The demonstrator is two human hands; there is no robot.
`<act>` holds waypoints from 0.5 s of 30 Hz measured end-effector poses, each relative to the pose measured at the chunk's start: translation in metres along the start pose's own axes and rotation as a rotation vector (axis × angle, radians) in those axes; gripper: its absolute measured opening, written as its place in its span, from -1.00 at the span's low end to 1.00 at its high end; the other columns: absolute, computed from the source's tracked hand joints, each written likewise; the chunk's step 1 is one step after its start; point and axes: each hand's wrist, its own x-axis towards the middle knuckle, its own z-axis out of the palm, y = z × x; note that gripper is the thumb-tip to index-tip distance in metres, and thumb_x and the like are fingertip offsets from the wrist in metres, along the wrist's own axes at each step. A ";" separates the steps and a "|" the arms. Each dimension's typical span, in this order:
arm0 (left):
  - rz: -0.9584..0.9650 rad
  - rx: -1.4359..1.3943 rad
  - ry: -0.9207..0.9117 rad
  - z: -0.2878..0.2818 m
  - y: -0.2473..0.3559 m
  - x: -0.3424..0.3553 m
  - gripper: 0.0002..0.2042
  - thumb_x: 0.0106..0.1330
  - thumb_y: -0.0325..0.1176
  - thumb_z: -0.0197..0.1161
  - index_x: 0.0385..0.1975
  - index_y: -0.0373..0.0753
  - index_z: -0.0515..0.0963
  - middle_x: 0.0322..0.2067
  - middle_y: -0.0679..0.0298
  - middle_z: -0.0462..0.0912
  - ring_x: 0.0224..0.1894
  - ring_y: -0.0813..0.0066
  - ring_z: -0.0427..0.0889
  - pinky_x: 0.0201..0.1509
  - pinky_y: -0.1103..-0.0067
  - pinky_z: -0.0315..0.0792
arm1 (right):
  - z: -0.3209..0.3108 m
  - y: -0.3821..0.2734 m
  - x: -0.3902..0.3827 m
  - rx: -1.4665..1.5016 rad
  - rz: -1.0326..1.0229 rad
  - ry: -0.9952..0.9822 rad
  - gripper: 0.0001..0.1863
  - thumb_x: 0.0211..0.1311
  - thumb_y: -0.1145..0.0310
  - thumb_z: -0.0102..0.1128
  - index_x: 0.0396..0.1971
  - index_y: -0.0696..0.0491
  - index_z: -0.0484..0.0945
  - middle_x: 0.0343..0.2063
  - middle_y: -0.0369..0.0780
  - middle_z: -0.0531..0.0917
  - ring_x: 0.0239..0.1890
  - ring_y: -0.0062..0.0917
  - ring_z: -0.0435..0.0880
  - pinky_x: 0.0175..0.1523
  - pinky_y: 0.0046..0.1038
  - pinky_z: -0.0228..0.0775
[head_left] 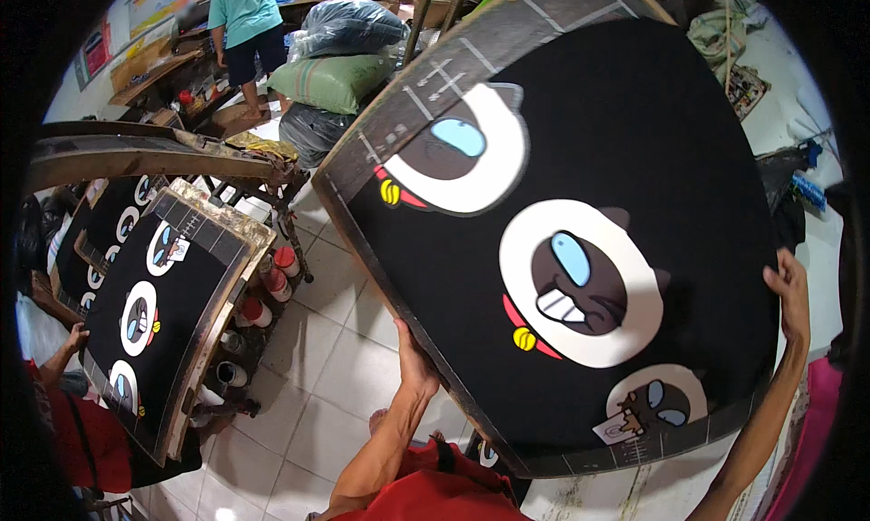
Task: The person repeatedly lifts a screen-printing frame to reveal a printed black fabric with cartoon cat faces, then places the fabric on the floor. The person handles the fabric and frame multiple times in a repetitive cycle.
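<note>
Black printed cloth (689,159) on big board (507,54) in front of person, left hand (415,369) holding left edge, fingertips hidden, right hand (794,294) holding right edge, fingers partly hidden, smaller-looking board (221,240) at left, tiled floor (313,367) between.

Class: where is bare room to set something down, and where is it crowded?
Bare floor tiles show between the red-topped containers and the person's left hand. Crowded: farther back, where a green sack lies among stuffed bags.

Can make out white ruled ticks (478,55), number-like strokes (397,133) along upper-left edge of large board (514,29); finer ticks across upper end of smaller board (222,239). Cannot read wall posters (149,4).
</note>
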 end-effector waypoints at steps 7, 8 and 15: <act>-0.039 0.058 0.005 0.021 0.015 0.003 -0.14 0.18 0.43 -0.23 0.31 -0.17 0.08 0.28 0.11 0.17 0.30 0.14 0.15 0.32 0.19 0.07 | 0.000 0.041 -0.034 0.340 0.080 0.007 -0.82 0.20 0.30 0.20 -0.39 0.07 0.41 -0.43 -0.40 0.50 -0.34 -0.74 0.42 -0.11 -0.65 0.25; -0.054 0.038 0.026 0.024 0.018 0.004 -0.16 0.21 0.40 -0.22 0.29 -0.18 0.12 0.24 0.10 0.22 0.26 0.16 0.21 0.30 0.23 0.12 | -0.001 0.044 -0.036 0.324 0.083 0.028 -0.81 0.20 0.30 0.20 -0.38 0.07 0.42 -0.43 -0.39 0.51 -0.35 -0.74 0.42 -0.12 -0.65 0.26; -0.038 0.096 0.054 0.043 0.029 -0.002 -0.21 0.25 0.36 -0.22 0.27 -0.20 0.14 0.22 0.08 0.26 0.24 0.17 0.25 0.29 0.26 0.16 | -0.004 0.063 -0.053 0.342 0.111 0.079 -0.80 0.21 0.29 0.19 -0.36 0.09 0.42 -0.39 -0.36 0.54 -0.33 -0.71 0.45 -0.10 -0.62 0.27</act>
